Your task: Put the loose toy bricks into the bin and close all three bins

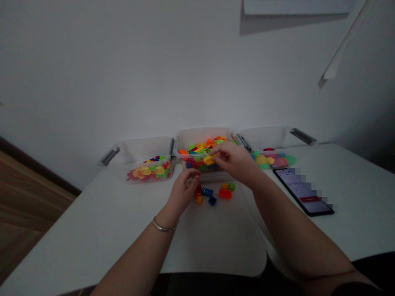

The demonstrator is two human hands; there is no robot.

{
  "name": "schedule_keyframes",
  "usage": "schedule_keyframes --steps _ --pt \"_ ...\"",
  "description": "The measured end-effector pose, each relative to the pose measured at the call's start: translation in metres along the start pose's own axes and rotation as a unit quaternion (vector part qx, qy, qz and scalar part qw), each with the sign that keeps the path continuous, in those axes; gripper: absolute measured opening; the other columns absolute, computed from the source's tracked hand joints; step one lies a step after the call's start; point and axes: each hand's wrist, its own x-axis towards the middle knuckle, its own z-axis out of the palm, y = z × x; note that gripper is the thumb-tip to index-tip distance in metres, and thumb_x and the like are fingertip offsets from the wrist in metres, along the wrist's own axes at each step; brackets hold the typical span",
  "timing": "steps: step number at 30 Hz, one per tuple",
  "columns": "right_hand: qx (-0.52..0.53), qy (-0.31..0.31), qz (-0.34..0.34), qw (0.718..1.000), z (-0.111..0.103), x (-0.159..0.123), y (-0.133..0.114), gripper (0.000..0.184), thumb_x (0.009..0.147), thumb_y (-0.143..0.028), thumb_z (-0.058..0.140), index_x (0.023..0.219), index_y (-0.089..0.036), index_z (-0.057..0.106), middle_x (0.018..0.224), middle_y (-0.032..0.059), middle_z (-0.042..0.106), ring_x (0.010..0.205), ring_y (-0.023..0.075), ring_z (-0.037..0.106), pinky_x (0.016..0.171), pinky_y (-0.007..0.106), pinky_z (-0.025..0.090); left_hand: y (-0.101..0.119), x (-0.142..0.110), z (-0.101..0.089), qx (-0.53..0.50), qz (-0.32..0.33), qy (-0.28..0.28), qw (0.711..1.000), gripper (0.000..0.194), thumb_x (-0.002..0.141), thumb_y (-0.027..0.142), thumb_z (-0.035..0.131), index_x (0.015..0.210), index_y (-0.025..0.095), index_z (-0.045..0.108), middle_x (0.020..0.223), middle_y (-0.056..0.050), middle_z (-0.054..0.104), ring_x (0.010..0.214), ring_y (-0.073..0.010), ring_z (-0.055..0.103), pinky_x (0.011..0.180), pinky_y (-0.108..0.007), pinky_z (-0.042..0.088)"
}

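Note:
My right hand (pixel 232 161) pinches a yellow toy building brick (pixel 209 160) in front of the clear plastic box (pixel 202 130) of mixed coloured bricks. Lower and to the left, my left hand (pixel 182 190) hovers by a small group of loose bricks, its fingers loosely curled, a gap between thumb and forefinger, and no brick visible in it. Beside its thumb are a red brick (pixel 198 190) and a blue brick (pixel 207 192). Near these lie an orange brick (pixel 199 200), a dark blue brick (pixel 212 201), a red-orange brick (pixel 225 193) and a green brick (pixel 231 186).
A second clear box (pixel 145 144) with coloured pieces stands on the left, and a third (pixel 262 133) with round pieces on the right. A phone (pixel 300 191) lies right of my right forearm. The white wall (pixel 185 74) rises behind the table (pixel 123 222).

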Motion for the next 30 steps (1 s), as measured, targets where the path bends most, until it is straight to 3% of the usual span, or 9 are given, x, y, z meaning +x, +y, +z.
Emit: schedule_keyframes --steps 3,6,14,22,30 --pt "-0.023 0.125 -0.007 0.992 -0.011 0.000 0.013 0.016 0.085 -0.015 0.054 0.092 -0.020 0.068 0.100 0.0073 0.069 0.097 0.0206 0.062 0.084 0.035 0.051 -0.003 0.000 0.005 0.021 0.007 -0.003 1.000 0.014 0.087 0.020 0.051 0.095 0.019 0.063 0.094 -0.004 0.066 0.089 -0.0173 0.061 0.082 -0.032 0.051" --pt "-0.036 0.160 0.002 0.986 -0.013 -0.002 0.029 0.018 0.086 -0.016 0.052 0.093 -0.021 0.068 0.099 0.0077 0.069 0.097 0.0215 0.063 0.084 0.036 0.053 -0.007 -0.001 0.008 0.034 0.024 -0.012 0.999 0.014 0.086 0.018 0.051 0.094 0.020 0.063 0.093 -0.004 0.066 0.089 -0.0174 0.060 0.084 -0.033 0.051" --pt "-0.109 0.064 -0.014 0.992 0.008 -0.008 0.047 0.019 0.087 -0.021 0.053 0.092 -0.021 0.071 0.100 0.0075 0.073 0.099 0.0248 0.063 0.096 0.045 0.046 -0.011 0.000 0.010 0.069 0.079 -0.058 0.993 0.015 0.087 0.018 0.051 0.096 0.019 0.064 0.094 -0.006 0.066 0.090 -0.0183 0.062 0.083 -0.035 0.052" --pt "-0.174 0.023 -0.028 0.984 0.015 -0.014 0.044 0.018 0.090 -0.030 0.053 0.092 -0.017 0.065 0.095 0.0117 0.070 0.095 0.0280 0.062 0.089 0.043 0.046 -0.007 0.002 0.011 0.090 0.080 -0.089 0.989 0.016 0.085 0.017 0.053 0.094 0.019 0.066 0.095 -0.008 0.068 0.094 -0.0225 0.063 0.086 -0.041 0.052" --pt "-0.174 -0.008 -0.021 0.985 0.012 -0.014 0.043 0.019 0.089 -0.028 0.054 0.098 -0.014 0.063 0.099 0.0141 0.069 0.095 0.0280 0.061 0.086 0.040 0.046 -0.007 0.001 0.011 0.090 0.077 -0.118 0.986 0.016 0.085 0.018 0.055 0.095 0.019 0.068 0.099 -0.009 0.068 0.096 -0.0235 0.064 0.090 -0.044 0.052"
